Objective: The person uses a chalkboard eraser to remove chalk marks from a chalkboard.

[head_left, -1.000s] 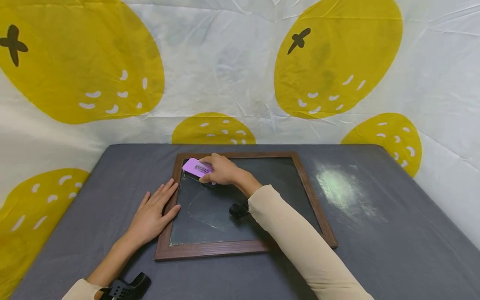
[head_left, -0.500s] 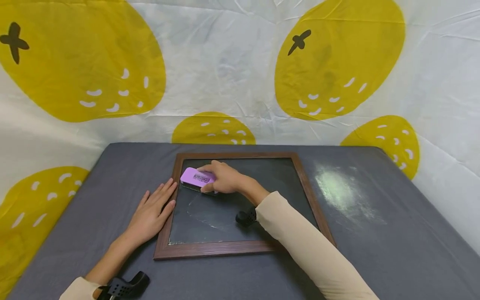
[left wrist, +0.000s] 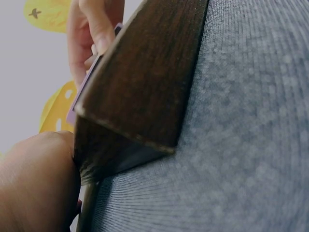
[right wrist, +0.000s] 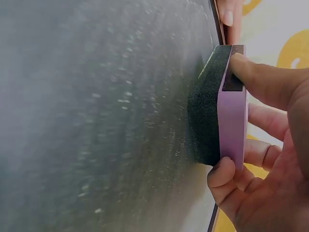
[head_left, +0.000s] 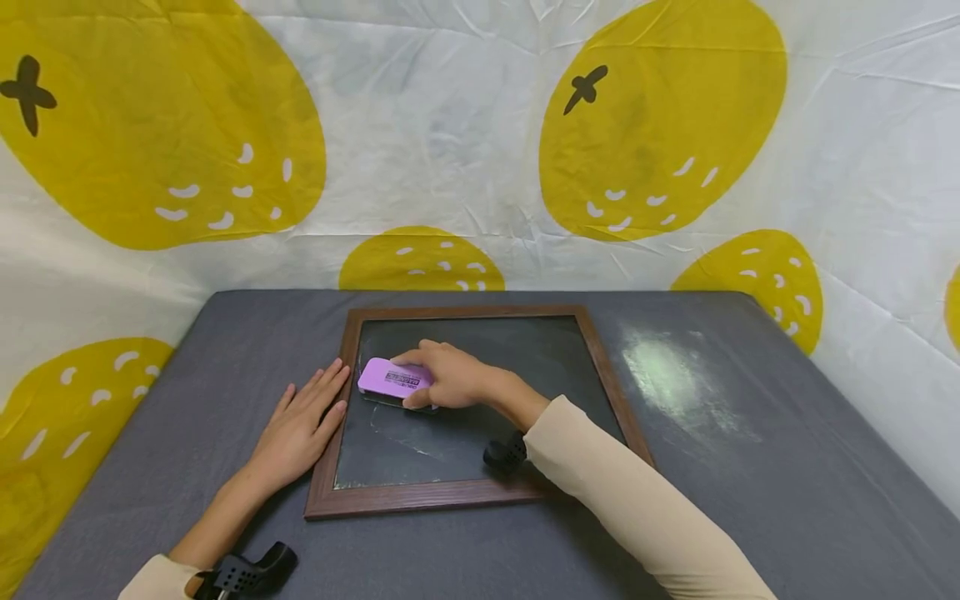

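Observation:
A small chalkboard in a brown wooden frame lies flat on the table, with a faint curved chalk line on its lower left. My right hand grips a purple eraser between thumb and fingers, over the left part of the board. In the right wrist view the eraser's dark felt faces down against the board, whose surface carries chalk specks. My left hand lies with straight fingers along the frame's left side, fingertips on the wood.
A dark grey cloth covers the table. Behind it hangs a white curtain with yellow fruit prints. A black wrist camera sits on the left wrist, another under the right one.
My right hand has drawn the eraser from the board's upper left corner toward me, down the left side. The left hand stays in place on the frame.

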Demonstrator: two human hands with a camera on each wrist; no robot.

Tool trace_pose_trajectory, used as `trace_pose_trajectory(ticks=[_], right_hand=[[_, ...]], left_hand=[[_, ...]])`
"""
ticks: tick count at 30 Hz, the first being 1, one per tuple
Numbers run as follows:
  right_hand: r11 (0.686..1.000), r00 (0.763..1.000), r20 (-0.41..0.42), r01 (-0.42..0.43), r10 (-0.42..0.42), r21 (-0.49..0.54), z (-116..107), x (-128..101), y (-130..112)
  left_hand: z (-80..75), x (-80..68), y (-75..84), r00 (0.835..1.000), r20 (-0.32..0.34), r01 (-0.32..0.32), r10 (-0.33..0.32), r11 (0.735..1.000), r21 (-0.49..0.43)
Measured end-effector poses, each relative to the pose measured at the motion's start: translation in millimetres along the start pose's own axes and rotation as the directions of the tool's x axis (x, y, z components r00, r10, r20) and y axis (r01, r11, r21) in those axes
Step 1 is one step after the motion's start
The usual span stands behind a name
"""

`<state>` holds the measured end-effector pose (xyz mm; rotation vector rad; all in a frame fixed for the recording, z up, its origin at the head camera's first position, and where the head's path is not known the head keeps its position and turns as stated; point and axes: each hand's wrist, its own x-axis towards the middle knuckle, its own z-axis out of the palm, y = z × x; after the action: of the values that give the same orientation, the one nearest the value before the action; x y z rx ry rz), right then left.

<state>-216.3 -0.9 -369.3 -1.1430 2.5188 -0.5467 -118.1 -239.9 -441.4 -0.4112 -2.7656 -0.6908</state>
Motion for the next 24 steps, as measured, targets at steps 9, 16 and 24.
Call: trace_pose_trajectory(ticks=[9, 16, 24], right_hand=[[0.996, 0.997, 0.017, 0.082, -0.082, -0.025, 5.5, -20.1, -3.3], [0.991, 0.991, 0.045, 0.124, -0.122, -0.048, 8.1, -33.5, -7.2], [0.983, 0.983, 0.068, 0.177, -0.173, -0.054, 10.3, -49.9, -8.3]], left_hand=[[1.0, -0.3, -1.1, 1.000, 0.005, -0.002, 0.002, 1.000, 0.006], [0.8, -0.5, -2.2, 1.000, 0.012, -0.002, 0.002, 1.000, 0.000], [0.9, -0.2, -1.5, 1.000, 0.021, 0.004, -0.004, 1.000, 0.000]])
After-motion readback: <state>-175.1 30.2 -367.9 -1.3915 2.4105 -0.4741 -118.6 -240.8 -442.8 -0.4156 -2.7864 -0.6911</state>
